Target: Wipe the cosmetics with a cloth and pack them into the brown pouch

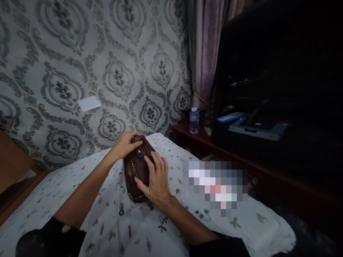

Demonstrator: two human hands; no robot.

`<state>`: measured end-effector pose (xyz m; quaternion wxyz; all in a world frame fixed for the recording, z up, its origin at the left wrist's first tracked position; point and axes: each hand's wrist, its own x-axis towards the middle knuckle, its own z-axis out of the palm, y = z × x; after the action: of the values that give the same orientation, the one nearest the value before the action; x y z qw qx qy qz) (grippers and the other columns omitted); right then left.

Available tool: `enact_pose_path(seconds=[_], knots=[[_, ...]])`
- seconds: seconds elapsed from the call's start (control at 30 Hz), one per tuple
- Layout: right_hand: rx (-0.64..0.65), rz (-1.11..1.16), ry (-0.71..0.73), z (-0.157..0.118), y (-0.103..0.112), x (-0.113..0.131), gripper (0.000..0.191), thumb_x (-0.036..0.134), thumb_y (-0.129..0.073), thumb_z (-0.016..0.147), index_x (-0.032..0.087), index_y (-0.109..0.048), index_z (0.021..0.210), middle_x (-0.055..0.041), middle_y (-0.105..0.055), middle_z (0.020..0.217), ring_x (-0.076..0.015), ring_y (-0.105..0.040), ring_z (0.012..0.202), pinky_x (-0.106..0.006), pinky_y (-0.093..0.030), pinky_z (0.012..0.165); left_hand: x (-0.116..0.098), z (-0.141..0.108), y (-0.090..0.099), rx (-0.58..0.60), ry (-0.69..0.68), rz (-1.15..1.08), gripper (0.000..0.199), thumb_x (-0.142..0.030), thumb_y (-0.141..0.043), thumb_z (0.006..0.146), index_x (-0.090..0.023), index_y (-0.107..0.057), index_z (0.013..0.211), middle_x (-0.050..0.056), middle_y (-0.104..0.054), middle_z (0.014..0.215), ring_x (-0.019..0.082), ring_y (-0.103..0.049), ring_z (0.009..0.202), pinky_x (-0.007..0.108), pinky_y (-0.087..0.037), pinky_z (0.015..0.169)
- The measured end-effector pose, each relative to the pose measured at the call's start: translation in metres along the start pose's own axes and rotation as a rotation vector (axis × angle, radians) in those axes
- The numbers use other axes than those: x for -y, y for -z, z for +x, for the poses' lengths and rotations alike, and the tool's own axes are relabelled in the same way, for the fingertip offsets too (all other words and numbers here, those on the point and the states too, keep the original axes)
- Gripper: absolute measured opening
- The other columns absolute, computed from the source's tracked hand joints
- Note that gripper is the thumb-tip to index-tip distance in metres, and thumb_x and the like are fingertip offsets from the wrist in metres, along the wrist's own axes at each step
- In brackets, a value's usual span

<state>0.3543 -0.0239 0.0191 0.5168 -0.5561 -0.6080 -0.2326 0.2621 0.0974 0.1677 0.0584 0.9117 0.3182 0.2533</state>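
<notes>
A dark brown leather handbag (pixel 139 169) with gold-coloured zips and a round badge lies on a white patterned bedsheet (pixel 112 217). At its far end, my left hand (pixel 125 144) grips the bag, with the thumb along the top and the other fingers partly hidden over the edge. My right hand (pixel 158 180) rests on the bag's right side. Its thumb and fingers are spread across the leather near a zip, with nothing visible between them.
Behind the bed stands a wall (pixel 112 43) with grey damask wallpaper and a white card (pixel 89 103) on it. To the right, a clear bottle (pixel 194 121) stands on a dark red cabinet (pixel 184 132) beside a large dark screen (pixel 281 71). A pixelated patch covers part of the bed.
</notes>
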Motion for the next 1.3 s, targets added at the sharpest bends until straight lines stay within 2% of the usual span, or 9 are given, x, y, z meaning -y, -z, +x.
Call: enact_pose_path(seconds=[0.1, 0.27, 0.47, 0.6, 0.9, 1.07, 1.2, 1.3], knots=[[0.006, 0.011, -0.017, -0.001, -0.001, -0.001, 0.057, 0.043, -0.058, 0.086, 0.012, -0.047, 0.133, -0.0177, -0.053, 0.137, -0.0316, -0.038, 0.135, -0.055, -0.02, 0.114, -0.003, 0.009, -0.007, 0.021, -0.013, -0.025, 0.028, -0.037, -0.062, 0.075, -0.018, -0.071, 0.093, 0.002, -0.068, 0.088, 0.018, -0.056, 0.077, 0.027, -0.041, 0.072], [0.027, 0.025, -0.008, 0.0, 0.002, -0.002, 0.046, 0.043, -0.058, 0.087, 0.017, -0.056, 0.125, -0.0127, -0.059, 0.135, -0.0309, -0.04, 0.133, -0.054, -0.016, 0.115, -0.001, 0.015, -0.018, -0.03, 0.039, -0.052, 0.023, -0.037, -0.057, 0.078, -0.018, -0.063, 0.067, -0.003, -0.053, 0.057, 0.015, -0.046, 0.061, 0.026, -0.032, 0.058], [0.038, 0.031, 0.001, 0.001, 0.006, -0.002, 0.046, 0.046, -0.057, 0.088, 0.018, -0.057, 0.124, -0.0104, -0.06, 0.136, -0.031, -0.041, 0.132, -0.054, -0.014, 0.114, -0.002, 0.012, -0.025, -0.127, 0.083, -0.108, 0.022, -0.033, -0.057, 0.078, -0.018, -0.057, 0.062, -0.004, -0.053, 0.057, 0.013, -0.043, 0.058, 0.027, -0.029, 0.058], [0.043, 0.034, 0.0, 0.001, 0.005, -0.002, 0.046, 0.045, -0.057, 0.088, 0.017, -0.057, 0.125, -0.0108, -0.06, 0.136, -0.0314, -0.04, 0.133, -0.054, -0.016, 0.113, -0.003, 0.009, -0.026, -0.146, 0.089, -0.165, 0.022, -0.032, -0.059, 0.076, -0.019, -0.054, 0.059, -0.004, -0.05, 0.055, 0.012, -0.04, 0.057, 0.026, -0.028, 0.057], [0.026, 0.023, 0.009, 0.0, 0.0, -0.003, 0.046, 0.045, -0.056, 0.089, 0.015, -0.058, 0.124, -0.0125, -0.059, 0.136, -0.0323, -0.039, 0.133, -0.055, -0.017, 0.113, -0.005, -0.003, -0.024, -0.042, 0.042, -0.414, 0.029, -0.046, -0.059, 0.073, -0.018, -0.057, 0.065, -0.005, -0.05, 0.057, 0.011, -0.043, 0.055, 0.024, -0.035, 0.054], [0.033, 0.0, 0.007, -0.001, 0.001, 0.001, 0.045, 0.042, -0.054, 0.09, 0.015, -0.057, 0.125, -0.0145, -0.055, 0.138, -0.0322, -0.036, 0.135, -0.056, -0.017, 0.114, -0.004, -0.01, -0.02, 0.009, 0.021, -0.485, 0.031, -0.047, -0.063, 0.073, -0.016, -0.064, 0.074, -0.002, -0.061, 0.066, 0.014, -0.053, 0.063, 0.025, -0.044, 0.063], [0.024, -0.013, -0.015, -0.001, 0.001, 0.004, 0.044, 0.041, -0.055, 0.09, 0.015, -0.056, 0.126, -0.019, -0.045, 0.144, -0.033, -0.034, 0.136, -0.057, -0.022, 0.112, 0.008, -0.015, -0.012, -0.009, 0.037, -0.464, 0.035, -0.048, -0.063, 0.075, -0.016, -0.069, 0.088, 0.002, -0.068, 0.08, 0.018, -0.059, 0.074, 0.028, -0.047, 0.07], [0.027, -0.017, -0.022, 0.0, 0.002, 0.004, 0.044, 0.041, -0.056, 0.089, 0.016, -0.055, 0.126, -0.02, -0.041, 0.145, -0.0335, -0.033, 0.137, -0.057, -0.024, 0.111, 0.025, -0.022, -0.005, -0.06, 0.059, -0.355, 0.034, -0.047, -0.066, 0.074, -0.017, -0.068, 0.088, 0.002, -0.066, 0.082, 0.019, -0.057, 0.077, 0.028, -0.044, 0.07]])
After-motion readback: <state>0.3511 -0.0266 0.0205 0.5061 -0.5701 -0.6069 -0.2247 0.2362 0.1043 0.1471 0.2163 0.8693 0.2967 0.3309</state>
